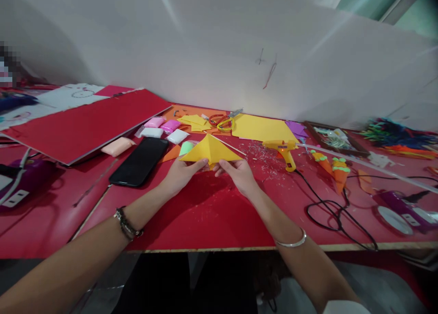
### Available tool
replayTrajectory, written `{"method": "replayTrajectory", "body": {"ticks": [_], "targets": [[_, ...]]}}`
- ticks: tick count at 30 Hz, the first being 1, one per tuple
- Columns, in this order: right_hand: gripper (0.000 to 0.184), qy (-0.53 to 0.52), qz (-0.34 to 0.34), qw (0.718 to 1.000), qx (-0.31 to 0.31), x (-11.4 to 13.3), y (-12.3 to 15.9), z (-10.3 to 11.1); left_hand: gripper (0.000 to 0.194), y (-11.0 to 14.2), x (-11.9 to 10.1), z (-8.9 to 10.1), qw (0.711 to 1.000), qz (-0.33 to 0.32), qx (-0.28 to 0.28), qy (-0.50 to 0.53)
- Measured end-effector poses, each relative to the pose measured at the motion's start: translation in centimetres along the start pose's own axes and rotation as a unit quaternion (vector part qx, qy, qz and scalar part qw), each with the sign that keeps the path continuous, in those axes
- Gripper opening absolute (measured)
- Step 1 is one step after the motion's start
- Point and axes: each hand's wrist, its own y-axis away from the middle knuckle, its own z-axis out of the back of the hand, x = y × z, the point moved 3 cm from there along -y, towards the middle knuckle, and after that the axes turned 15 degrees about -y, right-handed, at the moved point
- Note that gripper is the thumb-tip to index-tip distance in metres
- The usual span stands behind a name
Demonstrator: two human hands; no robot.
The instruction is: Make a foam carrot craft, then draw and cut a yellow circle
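Note:
A folded piece of yellow paper [209, 149], shaped like a wide triangle with a raised centre crease, is held above the red table. My left hand [185, 172] pinches its lower left edge, thumb on top. On the other side my right hand [236, 172] grips the lower right edge between thumb and fingers. Behind the paper lie a thin stick [227, 145] and a light green lump [186, 147], both partly hidden. A black phone [139, 161] rests to the left of my left hand. Right of my right hand, a yellow glue gun [283, 152] lies on its side.
Scissors [226, 120], yellow sheets [263, 128] and clay packets [171, 126] lie toward the wall. A large red board [89, 118] leans at left. The glue gun's black cable [328, 202] loops near orange cone crafts [338, 175]. Purple power strips [407, 209] sit at both sides.

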Motion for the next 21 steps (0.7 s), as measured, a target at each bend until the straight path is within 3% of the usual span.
{"method": "replayTrajectory", "body": {"ticks": [6, 13, 21], "targets": [[0.016, 0.033, -0.008, 0.999, -0.005, 0.1, 0.1, 0.1, 0.028, 0.2, -0.4, 0.0, 0.996, -0.044, 0.009, -0.081], [0.019, 0.058, 0.005, 0.998, -0.022, 0.1, 0.2, 0.0, 0.03, 0.5, -1.1, -0.2, 0.994, -0.071, 0.004, -0.077], [0.014, 0.09, 0.016, 0.996, 0.008, 0.0, 0.1, 0.1, 0.031, 0.0, -0.5, -0.5, 0.994, -0.087, 0.035, -0.053]]}}
